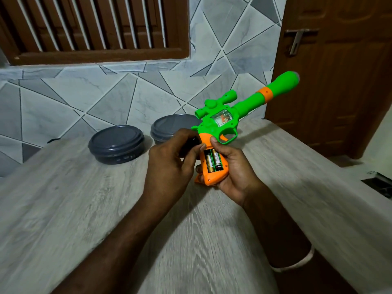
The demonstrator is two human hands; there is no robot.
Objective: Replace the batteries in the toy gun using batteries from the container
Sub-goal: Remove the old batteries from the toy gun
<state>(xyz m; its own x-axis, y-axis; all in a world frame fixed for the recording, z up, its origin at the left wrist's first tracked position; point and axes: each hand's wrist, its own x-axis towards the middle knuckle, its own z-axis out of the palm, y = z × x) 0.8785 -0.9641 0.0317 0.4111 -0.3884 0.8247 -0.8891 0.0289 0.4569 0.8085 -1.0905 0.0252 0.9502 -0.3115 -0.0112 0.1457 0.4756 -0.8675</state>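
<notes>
your right hand [234, 170] grips the orange handle of a green and orange toy gun [229, 122] above a pale wood-grain table [63, 198], barrel pointing up and right toward a brown door [339, 71]. the handle's compartment is open, showing two batteries [213, 160] side by side. your left hand [169, 164] touches the handle's edge, closed on a dark object, with two lidded grey containers [116, 144] behind.

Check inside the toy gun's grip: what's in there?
Two batteries lie side by side in the open compartment of the grip. Right hand covers the grip's far side; contacts aren't discernible.
</notes>
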